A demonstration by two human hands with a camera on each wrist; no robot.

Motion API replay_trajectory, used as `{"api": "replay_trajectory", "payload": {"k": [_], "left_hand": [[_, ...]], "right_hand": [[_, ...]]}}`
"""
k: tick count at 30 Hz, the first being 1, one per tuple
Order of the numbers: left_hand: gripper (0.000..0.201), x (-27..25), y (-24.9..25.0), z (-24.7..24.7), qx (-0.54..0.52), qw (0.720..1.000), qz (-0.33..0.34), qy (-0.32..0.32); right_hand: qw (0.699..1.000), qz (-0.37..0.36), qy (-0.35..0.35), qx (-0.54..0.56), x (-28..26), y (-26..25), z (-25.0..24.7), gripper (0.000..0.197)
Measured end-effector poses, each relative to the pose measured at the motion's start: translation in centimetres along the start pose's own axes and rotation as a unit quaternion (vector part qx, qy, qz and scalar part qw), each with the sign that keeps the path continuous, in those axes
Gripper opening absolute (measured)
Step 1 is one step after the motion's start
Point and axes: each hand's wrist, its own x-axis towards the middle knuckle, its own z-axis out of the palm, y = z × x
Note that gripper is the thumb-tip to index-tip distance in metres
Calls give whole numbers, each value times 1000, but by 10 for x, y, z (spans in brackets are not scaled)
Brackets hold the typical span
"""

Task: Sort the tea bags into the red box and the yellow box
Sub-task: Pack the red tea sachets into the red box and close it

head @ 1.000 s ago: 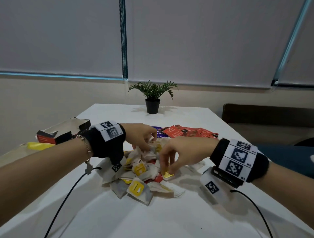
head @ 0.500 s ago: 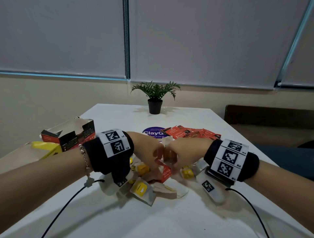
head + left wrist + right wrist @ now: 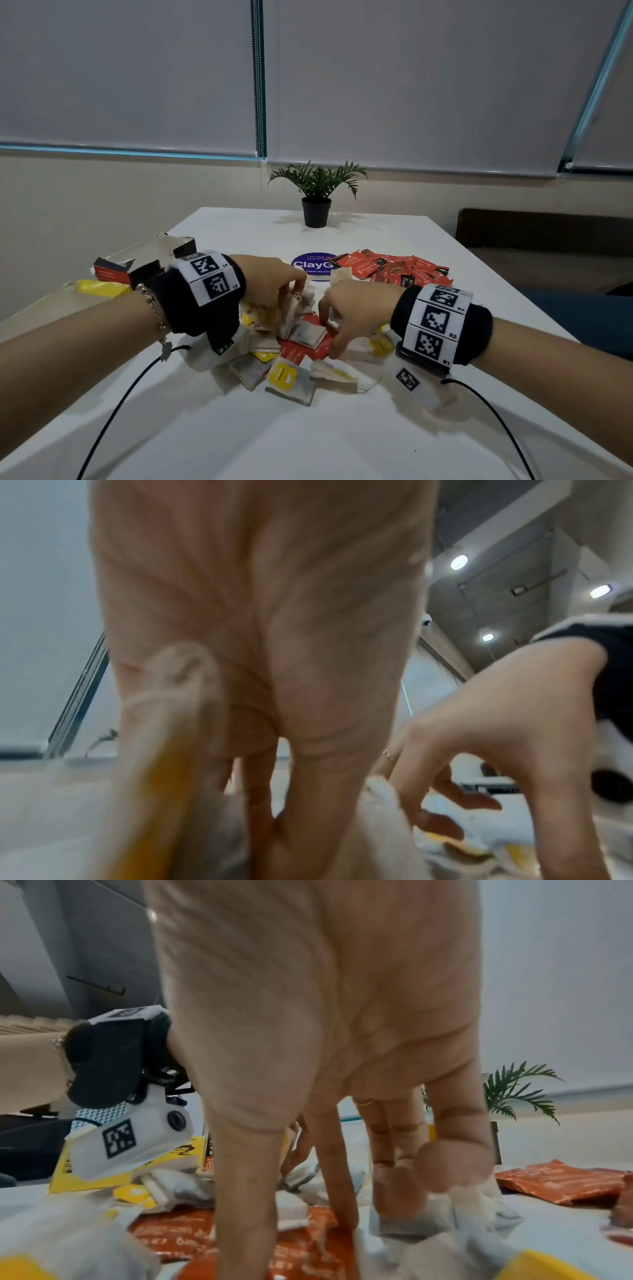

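My right hand [image 3: 352, 308] touches, with released straight fingers, the red packet [image 3: 293, 354] in the near pile [image 3: 281, 375]. Whether my left hand [image 3: 270, 284] grasps anything I cannot tell. I should pinch one edge only, lifting slowly.

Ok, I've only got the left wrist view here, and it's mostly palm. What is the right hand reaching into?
Observer: The right hand is down in a mixed heap of tea bags, fingertips on a red sachet.
Operator: Any reds separated out?
Observer: Yes, a spread of red sachets lies on the table beyond that hand, outside any box.
Operator: And the boxes?
Observer: The red box, flaps open, and the yellow box sit together at the table's left edge.
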Motion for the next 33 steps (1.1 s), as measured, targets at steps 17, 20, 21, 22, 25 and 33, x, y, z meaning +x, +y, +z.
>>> {"api": "replay_trajectory", "payload": {"k": [17,20,21,22,25,33], "left_hand": [[68,-8,17,17,54,995,35,-77],[77,-12,18,18,50,995,29,-87],[75,-12,19,18,54,995,30,-84],[73,-13,20,18,61,994,31,-84],[71,-12,23,20,83,992,38,-90],[21,-10,12,6,-166,983,76,8]], "right_hand": [[998,-59,13,6,-10,5,2,31],[997,-60,38,42,-14,11,-4,36],[996,-59,47,47,-14,13,-7,31],[995,-58,60,46,-15,16,-10,22],[993,-47,95,56,-19,24,-20,3],[970,-39,122,208,-38,40,-34,18]]}}
